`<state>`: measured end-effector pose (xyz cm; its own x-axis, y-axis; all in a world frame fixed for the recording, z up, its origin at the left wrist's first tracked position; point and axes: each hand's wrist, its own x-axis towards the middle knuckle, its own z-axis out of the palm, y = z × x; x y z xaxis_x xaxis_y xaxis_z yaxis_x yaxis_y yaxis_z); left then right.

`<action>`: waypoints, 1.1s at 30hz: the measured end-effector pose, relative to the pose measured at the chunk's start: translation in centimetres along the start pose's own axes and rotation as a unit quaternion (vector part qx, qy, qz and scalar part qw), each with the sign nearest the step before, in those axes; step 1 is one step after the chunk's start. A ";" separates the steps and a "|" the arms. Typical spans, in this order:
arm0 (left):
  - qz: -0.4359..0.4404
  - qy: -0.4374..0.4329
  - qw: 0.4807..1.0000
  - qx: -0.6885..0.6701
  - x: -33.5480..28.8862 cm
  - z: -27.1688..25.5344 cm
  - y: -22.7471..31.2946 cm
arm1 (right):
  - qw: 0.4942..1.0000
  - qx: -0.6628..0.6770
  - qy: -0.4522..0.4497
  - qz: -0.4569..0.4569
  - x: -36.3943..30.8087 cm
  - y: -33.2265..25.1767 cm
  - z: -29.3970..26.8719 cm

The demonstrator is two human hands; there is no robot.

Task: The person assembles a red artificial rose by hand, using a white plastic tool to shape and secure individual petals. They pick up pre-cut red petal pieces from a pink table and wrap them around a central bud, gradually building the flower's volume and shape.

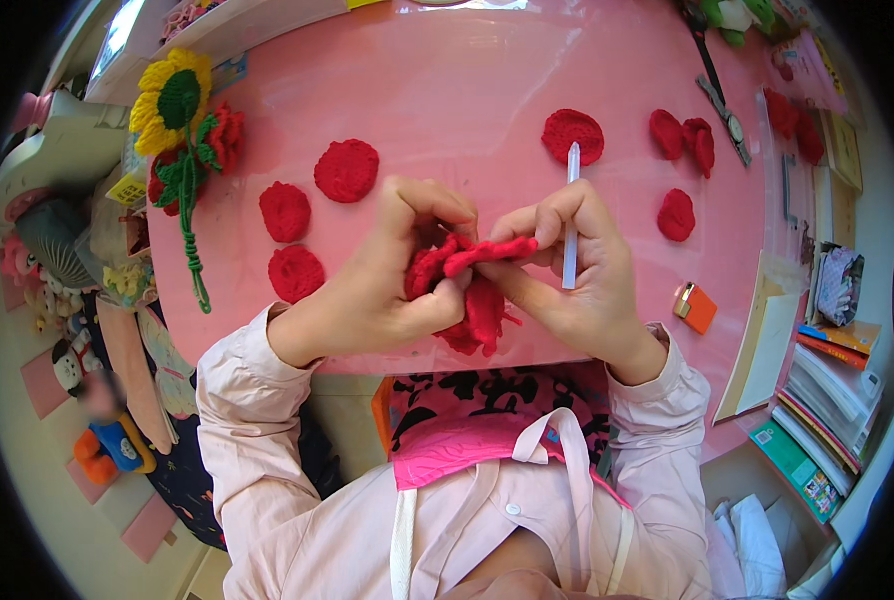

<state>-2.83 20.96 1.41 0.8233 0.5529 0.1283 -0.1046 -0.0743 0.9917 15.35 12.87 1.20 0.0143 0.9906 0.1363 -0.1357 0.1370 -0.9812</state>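
Just above the near edge of the table, both my hands work on a red crocheted flower (pixel 483 312) of layered petals. My left hand (pixel 372 285) is closed around its left side, thumb toward the middle. With thumb and fingertips, my right hand (pixel 592 275) pinches the outer end of a top red petal (pixel 492 254). A slim, whitish translucent stick (pixel 570 245) with a tapered tip is tucked between the right hand's fingers, pointing away from me. Where the fingers press into the flower, its centre is partly hidden.
Loose red crocheted petals (pixel 347 170) lie left of my hands; another petal (pixel 564 127) and several more (pixel 676 215) lie right. A crocheted sunflower (pixel 179 97) rests at the left. An orange lighter (pixel 700 311), a wristwatch (pixel 734 128) and stacked books (pixel 817 430) are on the right.
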 end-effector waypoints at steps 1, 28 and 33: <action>-0.022 0.020 0.999 -0.045 0.0 0.2 0.4 | 1.000 0.006 0.016 -0.001 0.0 -0.1 0.1; -0.085 0.066 0.992 -0.067 0.5 0.2 0.5 | 0.964 -0.220 0.050 -0.139 0.1 -0.1 -0.6; -0.112 0.078 0.987 -0.085 0.4 0.1 0.4 | 0.920 -0.309 -0.004 -0.240 0.6 0.0 -1.0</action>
<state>-2.47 21.04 1.90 0.7425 0.6609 -0.1092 -0.0324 0.1983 0.9796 16.34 13.49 1.18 -0.0817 0.8156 0.5728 0.4731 0.5376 -0.6979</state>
